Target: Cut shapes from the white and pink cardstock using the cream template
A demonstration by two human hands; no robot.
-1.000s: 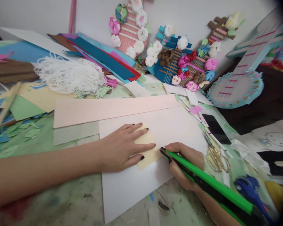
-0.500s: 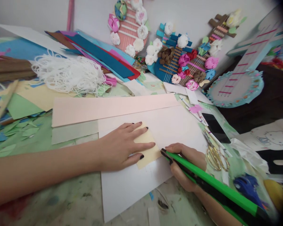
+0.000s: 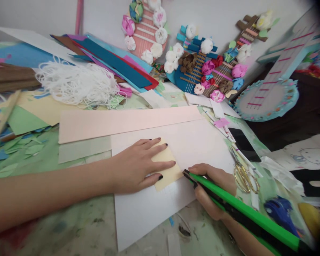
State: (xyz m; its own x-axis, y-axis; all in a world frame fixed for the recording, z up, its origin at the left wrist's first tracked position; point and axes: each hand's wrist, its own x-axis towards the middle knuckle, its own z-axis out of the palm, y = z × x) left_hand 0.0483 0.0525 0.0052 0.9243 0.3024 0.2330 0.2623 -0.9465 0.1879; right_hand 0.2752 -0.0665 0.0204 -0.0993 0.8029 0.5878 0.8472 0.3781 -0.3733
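At yellow paper's edge [image 3: 176,173], green cutter [image 3: 242,209]

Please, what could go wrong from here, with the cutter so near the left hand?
A slip of the cutter could reach the left hand, which lies close to its tip. The yellow paper might shift, since only that hand seems to press it. The white sheet beneath could get scratched.

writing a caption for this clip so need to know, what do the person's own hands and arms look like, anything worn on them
The left hand has short nails with dark polish, near black on the thumb; no glove or ring shows. The right hand is also gloveless, with a dark thumbnail. No sleeve shows on either forearm.
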